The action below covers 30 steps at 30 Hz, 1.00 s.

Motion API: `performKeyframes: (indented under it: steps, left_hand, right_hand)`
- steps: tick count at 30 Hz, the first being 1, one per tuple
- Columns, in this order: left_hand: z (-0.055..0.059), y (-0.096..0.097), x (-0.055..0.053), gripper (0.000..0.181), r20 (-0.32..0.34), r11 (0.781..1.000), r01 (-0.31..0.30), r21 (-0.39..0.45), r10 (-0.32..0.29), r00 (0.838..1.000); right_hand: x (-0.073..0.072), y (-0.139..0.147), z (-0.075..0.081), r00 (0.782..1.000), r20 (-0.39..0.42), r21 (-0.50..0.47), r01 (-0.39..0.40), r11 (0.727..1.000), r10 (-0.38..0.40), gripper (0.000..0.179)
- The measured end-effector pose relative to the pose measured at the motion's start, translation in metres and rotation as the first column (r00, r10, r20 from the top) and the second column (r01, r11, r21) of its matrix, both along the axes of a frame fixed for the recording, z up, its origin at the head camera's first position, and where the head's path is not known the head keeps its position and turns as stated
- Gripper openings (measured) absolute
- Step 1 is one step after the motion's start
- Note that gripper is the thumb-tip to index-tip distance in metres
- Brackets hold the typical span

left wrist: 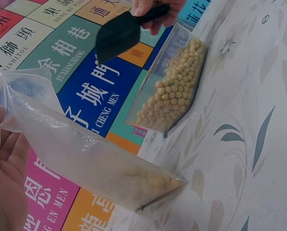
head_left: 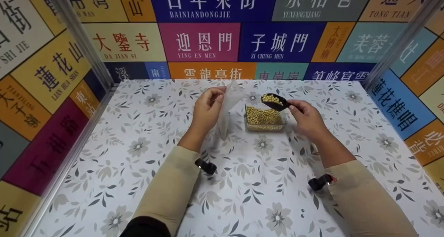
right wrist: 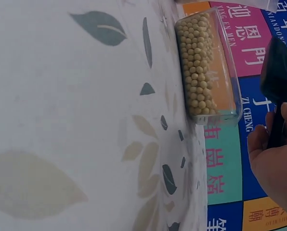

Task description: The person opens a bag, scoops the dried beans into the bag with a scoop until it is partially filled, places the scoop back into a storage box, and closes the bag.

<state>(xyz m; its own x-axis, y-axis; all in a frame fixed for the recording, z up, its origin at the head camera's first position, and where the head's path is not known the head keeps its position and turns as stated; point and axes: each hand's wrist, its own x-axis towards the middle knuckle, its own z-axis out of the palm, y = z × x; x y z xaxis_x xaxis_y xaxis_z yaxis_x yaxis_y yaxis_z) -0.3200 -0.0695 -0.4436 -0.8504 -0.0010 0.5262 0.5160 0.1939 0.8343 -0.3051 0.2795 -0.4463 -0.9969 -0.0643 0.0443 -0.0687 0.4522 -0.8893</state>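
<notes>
A: Backdrop: a wall of coloured sign panels (head_left: 204, 43). Surface: a white leaf-and-flower cloth (head_left: 239, 181). Left hand?

B: The left hand (head_left: 207, 107) grasps a clear plastic bag (left wrist: 85, 149) by its upper edge, thumb against fingers. The bag hangs just right of that hand, its lower corner below, at or close to the cloth; contact uncertain.

A: Why the high grip?

B: Judgement: it keeps the limp film upright and the mouth uppermost. A few beans (left wrist: 153, 183) lie in the bottom corner, probably weighting it.

A: Right hand?

B: The right hand (head_left: 307, 121) grips the handle of a black scoop (head_left: 280, 106), whose bowl extends left of the fingers and carries beans. It is roughly level, presumably against spilling.

A: Container?

B: The clear container (head_left: 265, 127) stands between the hands, left of the right hand and below the scoop, with more beans inside. That position likely suits both: short reach for the scoop, bag near.
</notes>
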Motion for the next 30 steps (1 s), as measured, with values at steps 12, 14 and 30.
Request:
performKeyframes:
  steps: [12, 14, 30]
  left_hand:
    - [-0.001, -0.005, -0.001, 0.014, 0.004, 1.0, 0.0, -0.006, 0.0, 1.0]
    - [-0.001, -0.005, -0.001, 0.014, 0.009, 1.0, -0.001, -0.002, 0.001, 1.0]
    - [0.001, -0.001, 0.001, 0.012, 0.024, 1.0, 0.007, 0.0, -0.007, 1.0]
  right_hand:
    - [0.001, -0.024, 0.038, 0.994, -0.097, 0.018, -0.038, 0.999, 0.039, 0.046]
    - [0.0, -0.029, 0.045, 0.993, -0.105, 0.023, -0.046, 0.999, 0.048, 0.045]
    - [-0.005, -0.065, 0.091, 0.973, -0.176, 0.291, -0.094, 0.952, 0.15, 0.042]
